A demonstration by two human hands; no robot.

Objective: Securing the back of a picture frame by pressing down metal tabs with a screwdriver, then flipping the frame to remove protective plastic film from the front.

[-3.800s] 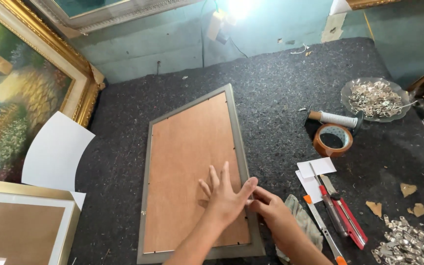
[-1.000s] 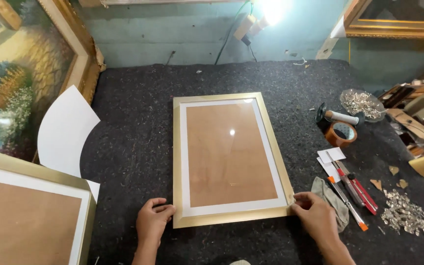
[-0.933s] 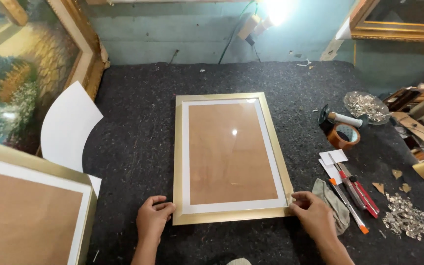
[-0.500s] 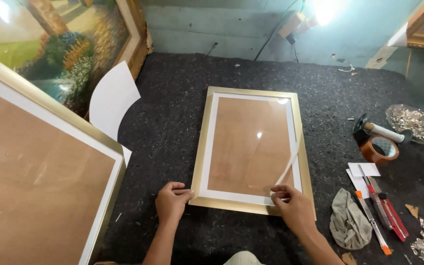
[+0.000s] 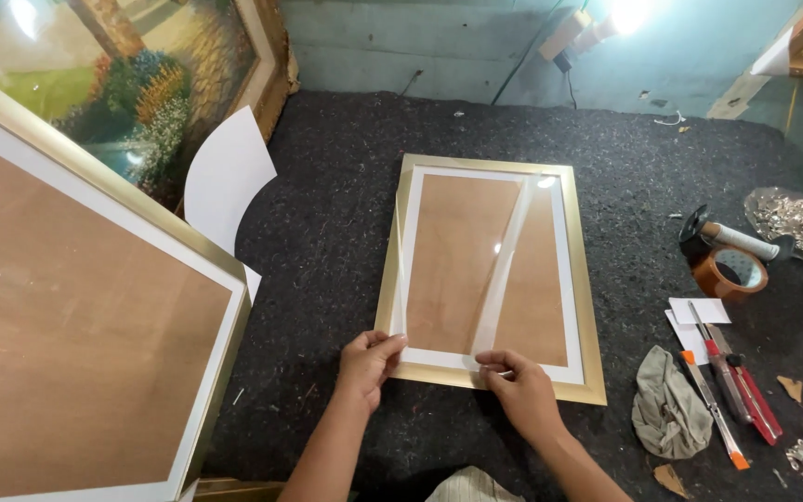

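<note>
A gold frame (image 5: 493, 279) lies flat on dark felt (image 5: 327, 204), both hands at its near edge: left hand (image 5: 369, 364) pinching the corner, right hand (image 5: 520, 390) pinching a clear film (image 5: 504, 270) lifted off its glass.

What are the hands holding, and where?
Both hands, left and right, pinch the near edge of a clear film lifting off the gold picture frame.

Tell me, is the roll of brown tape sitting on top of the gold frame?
No, the roll of brown tape lies on the dark mat, right of the gold frame.
</note>
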